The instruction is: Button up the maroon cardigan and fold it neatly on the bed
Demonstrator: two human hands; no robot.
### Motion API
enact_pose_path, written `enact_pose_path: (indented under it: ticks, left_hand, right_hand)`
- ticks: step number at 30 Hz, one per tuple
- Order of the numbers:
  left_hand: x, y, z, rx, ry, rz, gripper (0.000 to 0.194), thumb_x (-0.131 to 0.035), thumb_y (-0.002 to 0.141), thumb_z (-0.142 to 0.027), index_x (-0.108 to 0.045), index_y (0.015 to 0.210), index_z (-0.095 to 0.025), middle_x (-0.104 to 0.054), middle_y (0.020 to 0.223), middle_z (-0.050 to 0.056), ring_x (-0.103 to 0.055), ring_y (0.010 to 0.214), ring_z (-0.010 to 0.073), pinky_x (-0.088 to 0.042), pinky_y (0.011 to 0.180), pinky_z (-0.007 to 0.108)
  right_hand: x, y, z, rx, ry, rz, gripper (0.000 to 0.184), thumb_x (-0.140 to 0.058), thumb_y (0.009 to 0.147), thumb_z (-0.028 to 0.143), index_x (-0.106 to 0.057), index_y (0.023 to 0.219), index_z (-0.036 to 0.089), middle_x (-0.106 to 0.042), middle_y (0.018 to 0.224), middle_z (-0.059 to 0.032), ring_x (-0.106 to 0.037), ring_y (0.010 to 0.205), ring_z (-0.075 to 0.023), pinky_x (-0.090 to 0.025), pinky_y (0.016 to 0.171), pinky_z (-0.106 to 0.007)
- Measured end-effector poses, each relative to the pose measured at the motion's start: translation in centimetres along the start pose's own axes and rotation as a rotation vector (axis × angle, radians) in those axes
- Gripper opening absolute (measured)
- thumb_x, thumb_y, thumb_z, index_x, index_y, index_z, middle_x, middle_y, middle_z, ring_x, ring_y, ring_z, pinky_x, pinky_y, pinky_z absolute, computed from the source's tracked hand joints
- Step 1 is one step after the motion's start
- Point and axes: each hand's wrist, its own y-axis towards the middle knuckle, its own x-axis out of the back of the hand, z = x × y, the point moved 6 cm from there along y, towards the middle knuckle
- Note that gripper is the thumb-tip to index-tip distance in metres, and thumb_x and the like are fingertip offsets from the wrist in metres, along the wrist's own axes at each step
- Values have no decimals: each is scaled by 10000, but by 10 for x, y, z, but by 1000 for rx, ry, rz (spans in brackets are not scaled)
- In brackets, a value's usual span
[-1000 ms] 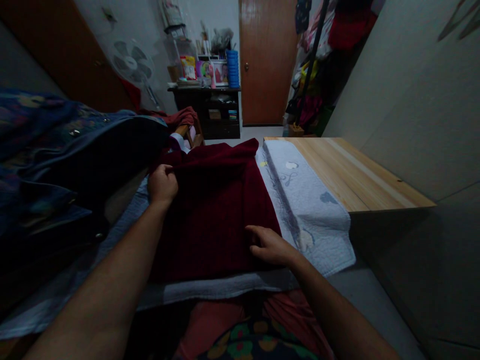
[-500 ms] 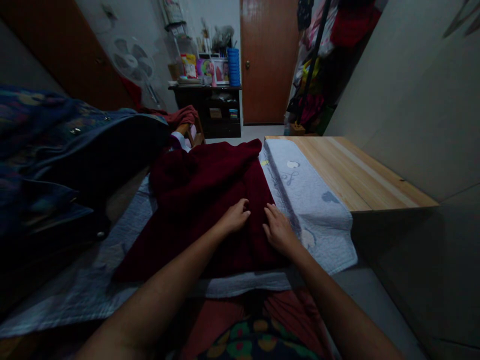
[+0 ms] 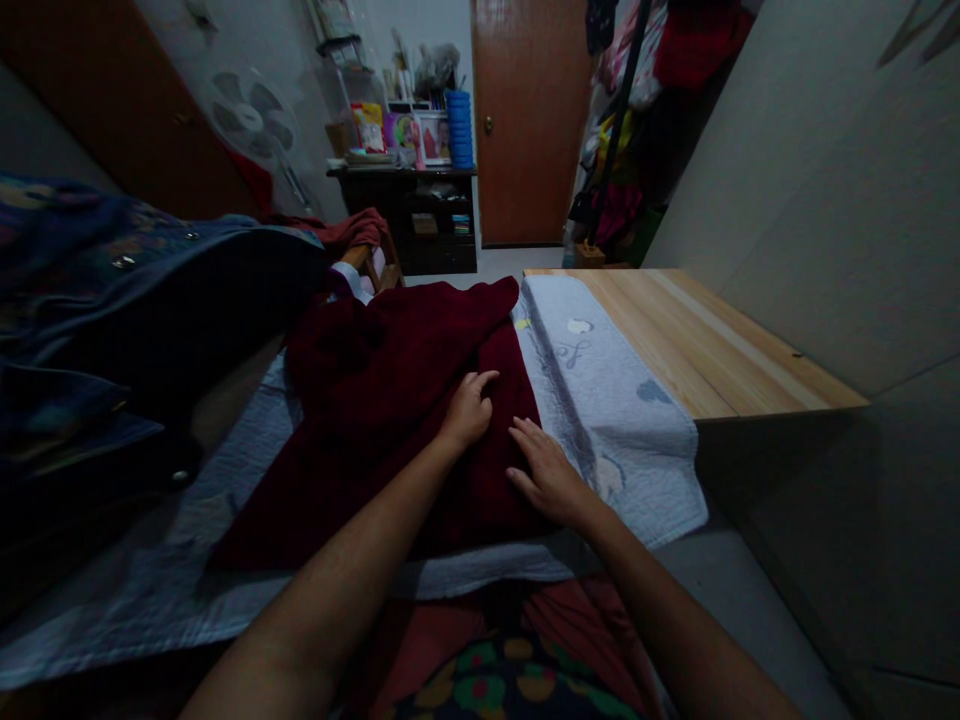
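Note:
A dark red piece of clothing, soft and knit-looking, lies spread in front of me with loose folds toward its far left. My left hand rests on its right half, index finger stretched forward and thumb apart, gripping nothing that I can see. Closer to the garment's right edge, my right hand lies flat on the cloth with its fingers extended. Beneath the garment is a pale quilted cover with grey printed shapes, showing along the right and front.
At the left, a denim garment with metal buttons is heaped up. A wooden board extends under the cover at the right, near a pale panel. Farther back stand a fan, a dark cabinet and a door.
My left hand has slid slightly forward, and its index finger now points outward. My right hand has shifted a little left and nearer to me, flattening on the cloth. The view has turned slightly.

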Motion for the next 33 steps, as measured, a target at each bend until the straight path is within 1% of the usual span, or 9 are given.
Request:
enact_pose_path:
  ticks: [4,8,10,13,21,24,27,30,33]
  left_hand:
    - [-6,-15,14,58,384,146,499,-517,815,-147,-512,1313,-190,-452,1352,162,-520,1170,284,-443,978,445]
    - [-8,-31,8,-34,582,99,458,-560,817,-191,-548,1272,-238,-237,1539,148,-331,1333,366,-322,1047,557]
    - [-12,-40,1,-147,587,136,449,-561,821,-197,-557,1267,-245,-213,1563,106,-230,1399,338,-231,1112,536]
    - [-22,-56,-3,-244,544,321,455,-531,858,-252,-521,1313,-243,-344,1515,91,-204,1425,284,-178,1142,515]
    - [-12,-92,-12,-235,402,542,469,-517,884,-266,-483,1351,-234,-372,1503,99,-263,1411,260,-187,1133,532]
    - [1,-105,-20,-251,286,639,431,-550,879,-358,-540,1297,-258,-420,1472,97,-286,1403,261,-203,1129,524]
    - [10,-119,-28,-277,222,730,632,-697,735,-497,-536,1307,-279,-390,1490,108,-267,1406,314,-198,1123,545]
    - [15,-125,-35,-293,247,692,680,-763,661,-424,-550,1291,-280,-419,1467,108,-311,1379,335,-255,1098,534]
    - [14,-125,-41,-319,248,594,369,-644,774,-271,-634,1142,-251,-583,1295,77,-502,1225,254,-379,1018,401]
  right_hand:
    - [-15,-7,7,-11,-123,148,607,-572,851,374,-431,1402,162,-271,1540,-137,-159,1436,-311,-201,1127,-552]
    - [-19,-12,7,7,-184,179,621,-551,869,385,-387,1435,192,-235,1554,-122,-130,1443,-303,-180,1125,-557]
    - [-17,-16,3,20,-184,193,618,-533,881,379,-359,1450,212,-223,1560,-105,-129,1444,-296,-191,1121,-559]
    - [-10,-23,-7,33,-163,211,612,-518,889,363,-342,1458,223,-215,1564,-94,-135,1443,-293,-216,1114,-560]
    - [18,-39,-20,78,66,114,533,-555,856,292,-457,1361,151,-381,1473,-164,-330,1377,-247,-301,1117,-469]
    - [22,-50,-15,95,137,151,637,-597,823,317,-391,1406,168,-327,1499,-174,-289,1396,-262,-288,1118,-489]
    - [19,-59,-10,91,132,210,861,-670,758,389,-255,1478,162,-236,1536,-186,-201,1426,-288,-252,1129,-498]
    - [13,-63,-9,74,100,185,975,-692,728,428,-166,1507,171,-192,1550,-182,-164,1434,-299,-241,1129,-508]
    - [7,-64,-9,62,63,102,979,-683,727,411,-144,1511,178,-199,1546,-179,-173,1428,-308,-237,1125,-528]
